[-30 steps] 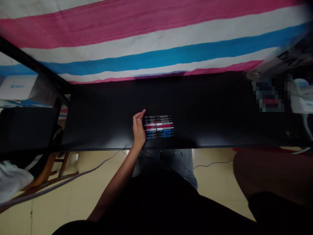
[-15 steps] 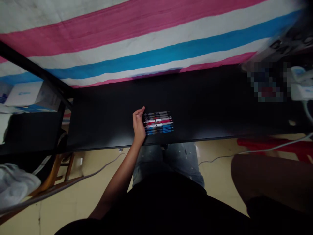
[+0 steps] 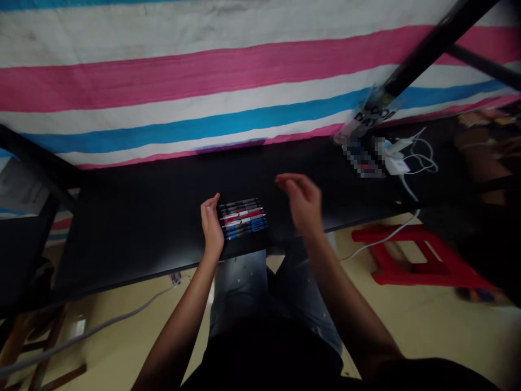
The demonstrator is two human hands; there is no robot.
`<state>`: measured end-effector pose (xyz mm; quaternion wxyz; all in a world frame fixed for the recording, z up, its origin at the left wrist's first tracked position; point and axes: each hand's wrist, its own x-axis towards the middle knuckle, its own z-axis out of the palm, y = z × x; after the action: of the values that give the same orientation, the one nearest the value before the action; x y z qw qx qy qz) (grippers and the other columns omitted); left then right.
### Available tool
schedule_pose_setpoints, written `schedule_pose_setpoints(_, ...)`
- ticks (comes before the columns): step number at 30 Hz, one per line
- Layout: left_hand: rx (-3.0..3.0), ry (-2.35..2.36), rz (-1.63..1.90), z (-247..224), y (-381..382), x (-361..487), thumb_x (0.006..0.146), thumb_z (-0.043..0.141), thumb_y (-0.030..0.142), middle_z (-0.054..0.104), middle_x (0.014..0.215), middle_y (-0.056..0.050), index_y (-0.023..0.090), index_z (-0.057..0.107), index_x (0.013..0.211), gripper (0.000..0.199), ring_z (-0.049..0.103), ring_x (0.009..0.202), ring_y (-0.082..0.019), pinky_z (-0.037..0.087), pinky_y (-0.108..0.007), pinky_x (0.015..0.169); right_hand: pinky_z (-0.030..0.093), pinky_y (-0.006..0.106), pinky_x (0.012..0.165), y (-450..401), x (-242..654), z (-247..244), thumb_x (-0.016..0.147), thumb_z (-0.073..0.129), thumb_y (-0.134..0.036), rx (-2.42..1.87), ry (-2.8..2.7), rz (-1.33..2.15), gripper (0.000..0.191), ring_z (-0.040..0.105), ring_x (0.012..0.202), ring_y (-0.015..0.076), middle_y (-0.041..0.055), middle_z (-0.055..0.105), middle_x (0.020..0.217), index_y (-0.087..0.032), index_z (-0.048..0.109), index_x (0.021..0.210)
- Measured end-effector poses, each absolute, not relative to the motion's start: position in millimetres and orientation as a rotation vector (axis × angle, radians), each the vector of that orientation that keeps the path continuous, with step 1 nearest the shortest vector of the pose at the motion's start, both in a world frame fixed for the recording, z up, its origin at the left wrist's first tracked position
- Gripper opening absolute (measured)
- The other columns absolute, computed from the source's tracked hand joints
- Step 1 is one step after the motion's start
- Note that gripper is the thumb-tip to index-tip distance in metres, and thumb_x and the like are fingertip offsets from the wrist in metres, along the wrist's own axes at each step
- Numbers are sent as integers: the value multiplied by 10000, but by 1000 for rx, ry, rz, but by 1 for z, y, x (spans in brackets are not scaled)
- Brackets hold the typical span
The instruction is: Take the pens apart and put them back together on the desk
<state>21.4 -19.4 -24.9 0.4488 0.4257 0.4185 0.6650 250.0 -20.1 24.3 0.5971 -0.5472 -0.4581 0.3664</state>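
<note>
Several click pens (image 3: pixel 243 218) lie side by side in a neat row on the black tabletop (image 3: pixel 142 217); their colours run from dark grey through red and white to blue. My left hand (image 3: pixel 212 224) rests upright against the left ends of the row, fingers stretched out, gripping nothing. Raised to the right of the pens, apart from them, is my right hand (image 3: pixel 304 203). Its fingers are bent with the tips drawn together, slightly blurred, and whatever may be between them cannot be made out.
Behind the table hangs a striped sheet (image 3: pixel 228 127). A white charger with cables (image 3: pixel 396 164) and a clear bag (image 3: pixel 362 122) sit at the back right. Another person's arm (image 3: pixel 480 155) reaches in at far right. A red stool (image 3: pixel 431 266) stands below the table edge.
My view has swung to the right. My right hand has come into view beside the pens. The left hand stays against the pen ends, and the row looks the same.
</note>
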Motion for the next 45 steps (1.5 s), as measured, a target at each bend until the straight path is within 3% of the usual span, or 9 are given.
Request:
schedule_pose_setpoints(6, 1116, 1096, 1616, -26, -20, 21, 1017, 403, 636, 639, 1367, -131, 213, 592, 1156, 484, 551, 1364, -230, 334, -457, 1227, 407, 497, 1173, -14, 207, -17, 913, 536, -692, -1316, -1075, 882, 560, 621, 1271, 285, 92, 718, 1279, -241, 746, 1171)
schedule_pose_setpoints(11, 1147, 1091, 1603, -29, -19, 22, 1009, 415, 644, 648, 1359, -129, 218, 604, 1159, 490, 557, 1359, -234, 344, -461, 1221, 408, 451, 1183, -13, 200, -28, 942, 464, -708, -1244, -1093, 938, 598, 605, 1307, 249, 83, 696, 1333, -241, 733, 1202)
schedule_pose_setpoints(23, 1043, 1003, 1668, -29, -15, 24, 994, 450, 656, 682, 1292, -114, 219, 598, 1109, 476, 576, 1339, -231, 327, -470, 1237, 353, 520, 1220, -12, 204, -34, 902, 424, -795, -1149, -1000, 1090, 712, 528, 1401, 269, 85, 644, 1416, -244, 705, 1254)
schedule_pose_setpoints(45, 1014, 1063, 1647, -28, -22, 24, 1014, 431, 625, 678, 1327, -110, 232, 622, 1115, 448, 571, 1350, -254, 332, -485, 1233, 316, 522, 1248, -22, 208, -36, 993, 451, -626, -1079, -1071, 1116, 483, 512, 1416, 253, 65, 656, 1397, -270, 725, 1172)
